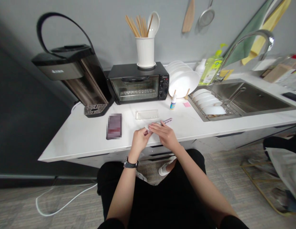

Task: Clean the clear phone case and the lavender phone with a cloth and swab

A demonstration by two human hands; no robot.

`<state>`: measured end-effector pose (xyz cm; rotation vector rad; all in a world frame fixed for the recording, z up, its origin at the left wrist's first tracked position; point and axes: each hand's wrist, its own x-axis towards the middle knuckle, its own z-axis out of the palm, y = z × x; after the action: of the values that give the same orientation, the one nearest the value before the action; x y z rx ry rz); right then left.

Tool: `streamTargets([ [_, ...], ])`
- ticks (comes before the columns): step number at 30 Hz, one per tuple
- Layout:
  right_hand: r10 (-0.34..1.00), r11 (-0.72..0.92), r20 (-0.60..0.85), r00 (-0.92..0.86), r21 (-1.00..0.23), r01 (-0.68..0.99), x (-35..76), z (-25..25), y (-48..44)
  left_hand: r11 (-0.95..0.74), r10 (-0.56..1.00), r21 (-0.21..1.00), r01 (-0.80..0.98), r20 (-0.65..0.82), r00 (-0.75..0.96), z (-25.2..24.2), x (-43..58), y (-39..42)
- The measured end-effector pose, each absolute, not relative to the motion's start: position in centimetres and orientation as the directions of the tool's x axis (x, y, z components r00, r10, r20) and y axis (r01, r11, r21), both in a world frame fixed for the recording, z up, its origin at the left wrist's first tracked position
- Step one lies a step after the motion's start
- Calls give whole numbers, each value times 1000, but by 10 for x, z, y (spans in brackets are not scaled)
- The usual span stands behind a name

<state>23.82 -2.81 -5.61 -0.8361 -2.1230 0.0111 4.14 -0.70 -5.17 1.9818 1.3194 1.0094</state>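
Note:
Just above the counter's front edge, my left hand (140, 139) is closed around the near end of a slim light purple object (168, 121). Dark slots run along its far end; I cannot make out its kind. My right hand (165, 135) lies over the middle of it, fingers together and pressed against it. Something small and white (147, 127), perhaps tissue, shows between my fingers. Behind my hands is a clear shallow rectangular case (147, 114). A dark purple rectangular item (114, 126), blurred out, rests to the left.
At the back stand a water dispenser (76, 76), a toaster oven (138, 87) with a white utensil pot (145, 51) on top, and white plates (182, 81). A small bottle (173, 102) stands before them. On the right is a sink (252, 97) with bowls (207, 100).

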Motion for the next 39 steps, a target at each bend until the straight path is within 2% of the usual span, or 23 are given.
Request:
streamTargets([
  [4, 646, 662, 713, -274, -344, 665, 273, -60, -22, -363, 926, 833, 418, 273, 261, -54, 42, -8],
  [9, 682, 526, 730, -50, -441, 727, 287, -68, -21, -340, 936, 826, 450, 251, 248, -55, 40, -8],
  [14, 686, 394, 724, 77, -459, 796, 250, -73, -26, -344, 934, 831, 437, 255, 250, -54, 41, -8],
  [17, 687, 434, 727, 15, -427, 793, 218, -71, -34, -355, 930, 831, 428, 266, 255, -52, 42, -9],
  [24, 602, 710, 713, -360, -272, 649, 202, -60, -39, -365, 931, 746, 557, 291, 220, -48, 42, -9],
  [27, 572, 761, 694, -438, -248, 600, 227, -58, -31, -370, 928, 782, 501, 283, 244, -50, 42, -9],
  [29, 587, 748, 686, -429, -259, 610, 245, -57, -25, -376, 923, 809, 452, 283, 261, -52, 42, -9],
  [32, 644, 665, 696, -319, -302, 683, 268, -59, -20, -364, 926, 826, 431, 273, 259, -53, 42, -9],
  [35, 697, 516, 708, -113, -386, 765, 281, -65, -18, -355, 931, 811, 465, 262, 255, -52, 41, -9],
  [39, 716, 394, 696, 44, -456, 798, 278, -73, -19, -360, 929, 803, 476, 263, 260, -52, 39, -9],
])
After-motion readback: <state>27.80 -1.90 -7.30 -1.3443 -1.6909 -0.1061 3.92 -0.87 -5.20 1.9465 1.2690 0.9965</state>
